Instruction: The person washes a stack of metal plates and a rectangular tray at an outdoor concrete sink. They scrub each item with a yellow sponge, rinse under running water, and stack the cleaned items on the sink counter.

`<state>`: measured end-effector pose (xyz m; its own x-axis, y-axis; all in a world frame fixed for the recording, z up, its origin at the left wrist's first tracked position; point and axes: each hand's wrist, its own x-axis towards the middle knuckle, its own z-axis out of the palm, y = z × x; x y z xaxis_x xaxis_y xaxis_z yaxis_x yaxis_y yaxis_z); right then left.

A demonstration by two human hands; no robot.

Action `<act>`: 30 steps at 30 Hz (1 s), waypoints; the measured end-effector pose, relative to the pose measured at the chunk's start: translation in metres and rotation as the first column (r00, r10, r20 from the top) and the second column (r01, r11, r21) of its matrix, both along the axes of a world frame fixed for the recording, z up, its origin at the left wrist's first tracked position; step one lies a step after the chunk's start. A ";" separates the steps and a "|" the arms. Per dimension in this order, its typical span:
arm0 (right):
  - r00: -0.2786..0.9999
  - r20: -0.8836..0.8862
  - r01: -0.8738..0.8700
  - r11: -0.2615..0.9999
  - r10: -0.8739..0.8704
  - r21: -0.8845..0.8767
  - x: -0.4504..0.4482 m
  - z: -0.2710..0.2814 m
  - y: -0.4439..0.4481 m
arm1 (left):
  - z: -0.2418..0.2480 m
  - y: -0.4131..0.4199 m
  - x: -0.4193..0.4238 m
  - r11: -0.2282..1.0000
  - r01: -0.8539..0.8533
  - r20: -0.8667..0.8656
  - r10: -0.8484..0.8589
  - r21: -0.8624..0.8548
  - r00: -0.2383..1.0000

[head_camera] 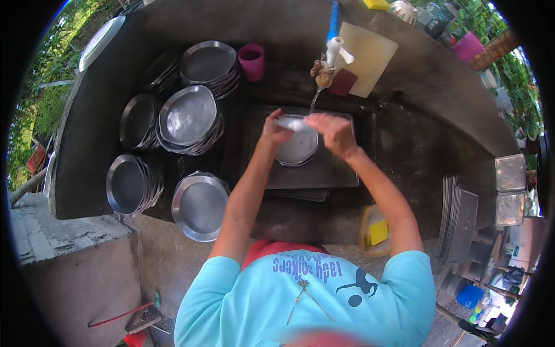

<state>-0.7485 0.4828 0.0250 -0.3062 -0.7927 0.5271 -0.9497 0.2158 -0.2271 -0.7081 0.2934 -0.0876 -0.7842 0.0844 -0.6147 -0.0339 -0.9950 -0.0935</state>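
Observation:
Under the running water, my left hand [277, 130] grips the left rim of a tilted, shiny round metal pan [295, 124]. My right hand [333, 132] is at that pan's right edge, its fingers blurred, so their grip is unclear. Just below them, another round metal pan [299, 148] rests on a large rectangular metal tray [312, 178]. Water falls from a white tap [334, 51] on a blue pipe, with cloth-like material tied around its spout [323, 79]. The stream passes behind the held pan.
Stacks of round metal pans [188, 115] fill the left of the dark basin. A pink cup [251, 63] and a pale cutting board [368, 58] stand at the back. Near my right forearm is a yellow-rimmed container [368, 212] with a yellow sponge [378, 232]. Flat metal trays [459, 221] lean at right.

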 end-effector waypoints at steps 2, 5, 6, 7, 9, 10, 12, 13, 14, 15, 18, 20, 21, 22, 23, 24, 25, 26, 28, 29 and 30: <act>0.995 -0.050 -0.070 0.972 0.083 0.224 0.015 -0.008 0.004 | 0.004 -0.010 -0.008 0.961 0.123 -0.146 -0.162 -0.248 0.976; 0.999 -0.022 0.036 0.965 -0.032 0.258 0.006 -0.025 -0.019 | 0.011 -0.005 -0.011 0.831 0.044 -0.255 -0.221 -0.555 0.941; 0.994 0.006 0.099 0.945 -0.106 0.310 -0.005 -0.031 -0.033 | 0.013 -0.001 -0.011 0.768 -0.033 -0.337 -0.241 -0.640 0.910; 0.951 0.012 0.302 0.934 -0.310 0.190 -0.019 -0.036 -0.047 | 0.015 0.004 -0.010 0.770 -0.037 -0.365 -0.259 -0.637 0.894; 0.722 0.065 0.687 0.725 -0.688 0.048 -0.030 -0.045 -0.072 | 0.016 0.009 -0.009 0.754 -0.140 -0.358 -0.133 -0.641 0.924; 0.763 0.166 0.624 0.779 -0.625 0.062 -0.028 -0.050 -0.081 | 0.016 0.009 -0.007 0.713 -0.215 -0.366 -0.064 -0.668 0.928; 0.944 0.087 0.324 0.943 -0.318 -0.071 -0.025 -0.058 -0.090 | 0.014 0.003 -0.002 0.656 -0.334 -0.446 -0.004 -0.676 0.895; 0.967 -0.003 0.254 0.967 -0.254 0.013 -0.024 -0.061 -0.090 | 0.011 -0.002 0.002 0.652 -0.331 -0.401 0.046 -0.682 0.915; 0.931 -0.014 0.364 0.930 -0.365 -0.044 -0.028 -0.063 -0.088 | 0.007 -0.009 0.007 0.653 -0.342 -0.404 0.060 -0.676 0.913; 0.886 -0.016 0.463 0.886 -0.463 -0.013 -0.033 -0.066 -0.085 | 0.003 -0.015 0.012 0.658 -0.333 -0.370 0.088 -0.675 0.925; 0.635 0.511 0.560 0.801 -0.578 0.211 -0.090 -0.061 -0.077 | -0.014 -0.024 0.025 0.744 -0.387 -0.464 0.117 -0.545 0.878; 0.769 0.583 0.310 0.951 -0.264 0.022 -0.121 -0.052 -0.074 | -0.026 -0.018 0.027 0.783 -0.403 -0.535 0.107 -0.474 0.838; 0.799 0.594 0.190 0.977 -0.097 -0.095 -0.128 -0.046 -0.072 | -0.031 -0.013 0.026 0.834 -0.304 -0.490 0.046 -0.461 0.870; 0.793 0.599 0.138 0.990 -0.110 0.000 -0.131 -0.037 -0.069 | -0.034 -0.008 0.024 0.869 -0.203 -0.401 0.007 -0.450 0.916; 0.785 0.607 0.084 0.992 -0.125 0.095 -0.126 -0.029 -0.064 | -0.037 -0.005 0.021 0.927 -0.044 -0.277 -0.066 -0.372 0.958; 0.810 0.579 0.038 0.994 -0.091 0.102 -0.117 -0.020 -0.057 | -0.038 -0.005 0.018 0.897 0.070 -0.185 -0.166 -0.437 0.968; 0.845 0.518 -0.002 0.969 -0.132 0.249 -0.107 -0.009 -0.050 | -0.037 -0.007 0.015 0.962 0.042 -0.348 -0.138 -0.270 0.927; 0.904 0.414 -0.027 0.951 -0.108 0.307 -0.087 -0.004 -0.038 | -0.036 -0.010 0.011 0.968 0.033 -0.479 -0.153 -0.250 0.865; 0.974 0.227 -0.111 0.921 0.026 0.373 -0.060 -0.003 -0.017 | -0.028 -0.021 0.004 0.964 0.102 -0.521 -0.220 -0.246 0.825; 0.972 0.137 -0.224 0.923 0.189 0.314 -0.050 -0.008 -0.012 | -0.023 -0.025 0.001 0.937 0.148 -0.397 -0.273 -0.316 0.877; 0.911 0.279 -0.394 0.844 0.305 0.363 -0.046 -0.013 -0.005 | -0.018 -0.027 -0.002 0.889 0.183 -0.199 -0.287 -0.420 0.937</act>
